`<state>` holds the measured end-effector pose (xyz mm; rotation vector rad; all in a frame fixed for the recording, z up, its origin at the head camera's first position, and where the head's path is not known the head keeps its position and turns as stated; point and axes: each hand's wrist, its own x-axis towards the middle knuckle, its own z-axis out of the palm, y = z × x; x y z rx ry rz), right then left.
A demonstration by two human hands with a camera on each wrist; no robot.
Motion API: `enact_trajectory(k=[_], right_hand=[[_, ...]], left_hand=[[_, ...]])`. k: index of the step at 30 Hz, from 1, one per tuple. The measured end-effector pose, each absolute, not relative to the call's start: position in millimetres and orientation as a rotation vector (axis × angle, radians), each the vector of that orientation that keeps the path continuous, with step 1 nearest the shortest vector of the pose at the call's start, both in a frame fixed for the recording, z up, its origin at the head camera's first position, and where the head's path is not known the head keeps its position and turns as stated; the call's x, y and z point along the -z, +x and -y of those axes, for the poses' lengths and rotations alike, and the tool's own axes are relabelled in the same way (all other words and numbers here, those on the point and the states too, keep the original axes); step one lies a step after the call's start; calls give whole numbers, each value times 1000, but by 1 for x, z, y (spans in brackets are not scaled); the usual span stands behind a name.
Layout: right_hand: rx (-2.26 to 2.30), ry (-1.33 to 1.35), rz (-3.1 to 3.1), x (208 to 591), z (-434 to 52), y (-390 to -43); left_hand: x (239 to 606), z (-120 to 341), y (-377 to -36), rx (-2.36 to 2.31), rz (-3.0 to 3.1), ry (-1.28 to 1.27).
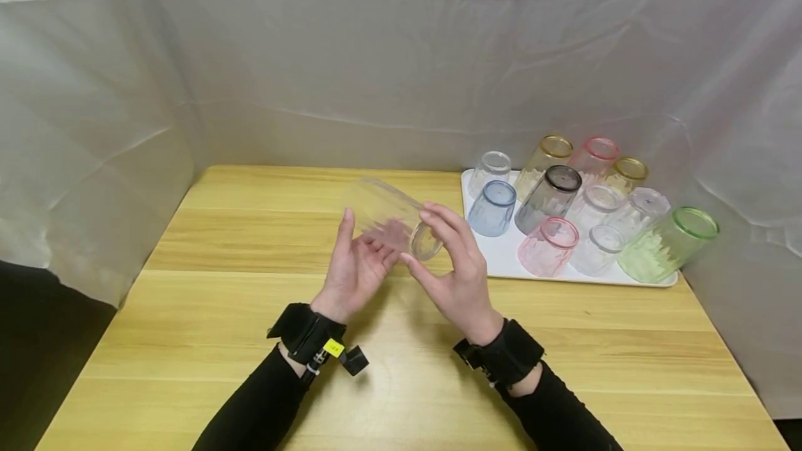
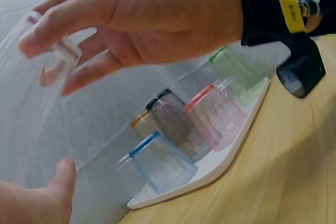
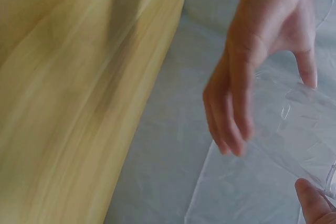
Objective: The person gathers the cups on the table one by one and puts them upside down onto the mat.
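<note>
A clear drinking glass (image 1: 386,213) is in the air over the table, tilted, its base toward the right. My right hand (image 1: 457,266) pinches the base end between thumb and fingers. In the left wrist view, the right hand (image 2: 142,19) has its fingers spread around the thick base. My left hand (image 1: 357,266) is palm up at the other end, thumb raised beside the glass and fingers under it, seen through the clear wall. In the right wrist view, the left hand (image 3: 257,61) has fairly straight fingers along one side of the glass and its thumb at the other.
A white tray (image 1: 504,256) at the right back bears several upside-down glasses, including a blue glass (image 1: 493,209), a dark grey glass (image 1: 547,200), a pink glass (image 1: 547,249) and a green glass (image 1: 667,246). Grey cloth (image 1: 376,54) hangs behind the wooden table (image 1: 219,312).
</note>
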<state>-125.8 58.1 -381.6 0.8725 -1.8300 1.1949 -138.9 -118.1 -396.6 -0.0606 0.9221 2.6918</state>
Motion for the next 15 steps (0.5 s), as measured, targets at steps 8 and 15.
enact_trajectory(k=[8, 15], right_hand=[[-1194, 794, 1832, 373, -77, -125], [-1161, 702, 1838, 365, -99, -130]], left_hand=[[395, 134, -142, -2687, -1185, -8], [391, 155, -150, -2667, -1499, 47]])
